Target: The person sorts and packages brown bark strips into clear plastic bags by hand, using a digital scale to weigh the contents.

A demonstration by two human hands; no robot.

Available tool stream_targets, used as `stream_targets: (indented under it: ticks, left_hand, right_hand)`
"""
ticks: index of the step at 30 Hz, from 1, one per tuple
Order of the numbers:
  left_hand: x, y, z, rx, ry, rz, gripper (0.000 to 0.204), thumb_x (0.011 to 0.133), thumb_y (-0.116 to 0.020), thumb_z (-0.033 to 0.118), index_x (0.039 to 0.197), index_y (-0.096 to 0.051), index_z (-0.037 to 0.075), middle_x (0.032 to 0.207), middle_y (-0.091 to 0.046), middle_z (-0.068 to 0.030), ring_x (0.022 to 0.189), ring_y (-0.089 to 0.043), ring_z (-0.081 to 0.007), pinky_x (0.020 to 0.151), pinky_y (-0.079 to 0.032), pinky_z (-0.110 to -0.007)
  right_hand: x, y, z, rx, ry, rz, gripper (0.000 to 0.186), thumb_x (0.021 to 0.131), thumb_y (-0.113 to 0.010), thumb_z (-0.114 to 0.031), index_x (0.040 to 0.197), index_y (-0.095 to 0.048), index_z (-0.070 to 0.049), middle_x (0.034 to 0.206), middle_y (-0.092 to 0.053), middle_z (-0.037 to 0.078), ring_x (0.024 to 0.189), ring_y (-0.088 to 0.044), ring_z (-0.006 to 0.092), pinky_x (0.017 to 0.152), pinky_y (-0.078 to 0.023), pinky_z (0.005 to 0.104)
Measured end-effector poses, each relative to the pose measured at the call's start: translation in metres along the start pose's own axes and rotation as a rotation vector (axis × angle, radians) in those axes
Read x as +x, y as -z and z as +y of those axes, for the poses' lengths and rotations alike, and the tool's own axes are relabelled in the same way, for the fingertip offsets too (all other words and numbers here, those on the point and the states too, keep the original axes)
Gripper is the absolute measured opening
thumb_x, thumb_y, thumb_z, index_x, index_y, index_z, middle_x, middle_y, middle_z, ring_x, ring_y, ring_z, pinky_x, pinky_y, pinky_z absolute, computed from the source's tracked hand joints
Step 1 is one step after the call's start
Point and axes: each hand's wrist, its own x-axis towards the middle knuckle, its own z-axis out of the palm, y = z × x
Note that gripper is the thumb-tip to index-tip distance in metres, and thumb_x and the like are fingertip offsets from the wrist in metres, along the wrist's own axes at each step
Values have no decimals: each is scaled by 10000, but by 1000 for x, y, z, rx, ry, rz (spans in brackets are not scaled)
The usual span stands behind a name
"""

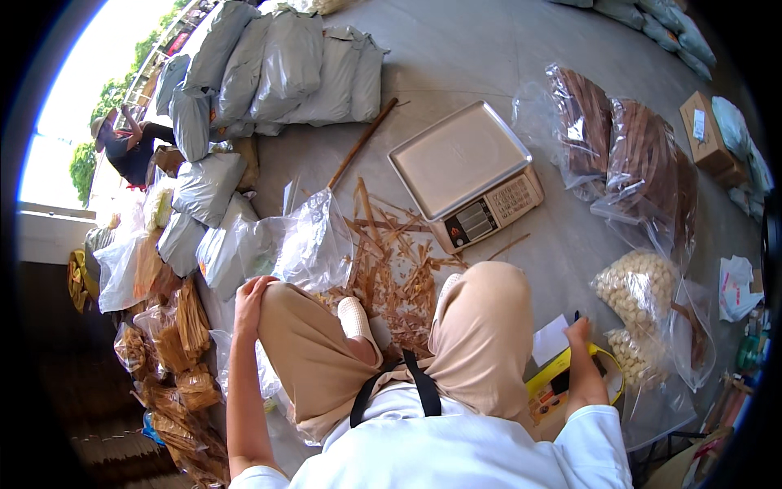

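My left hand (252,300) lies over my left knee, its fingers resting on the tan trousers with nothing in them. On my right side, my right hand (578,332) is closed on a slim dark pen (577,315), whose tip sticks up past the fingers. Just left of that hand is a white sheet of paper (551,340). Below the hand sits a yellow box-like container (544,394) with dark things in it, partly covered by my forearm. A digital scale (489,213) with a bare metal tray (459,155) stands on the floor ahead of my knees.
Brown strips and scraps (391,277) litter the floor between my feet, near a wooden stick (362,145). Grey sacks (285,69) pile up at far left. Bags of brown strips (643,155) and pale pieces (635,285) lie right. Another person (134,147) sits beyond the sacks.
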Motion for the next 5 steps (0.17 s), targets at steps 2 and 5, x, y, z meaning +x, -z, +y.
stream_targets:
  ticks: [2, 5]
  left_hand:
    - [6, -2, 3, -21, -15, 4, 268, 880, -512, 232, 874, -668, 14, 805, -625, -28, 749, -552, -104, 720, -430, -239]
    - [11, 0, -6, -56, -14, 0, 267, 884, -516, 234, 866, -673, 19, 795, -624, -27, 738, -548, -105, 718, -429, -246]
  right_hand:
    - [-5, -24, 2, -28, 11, -16, 683, 556, -834, -194, 1100, -503, 54, 1141, -537, 248, 1167, -467, 320, 986, -374, 373]
    - [-18, -50, 5, -96, 56, 56, 539, 710, -721, -206, 1172, -490, -53, 1310, -396, 239, 1137, -455, 442, 1009, -337, 426]
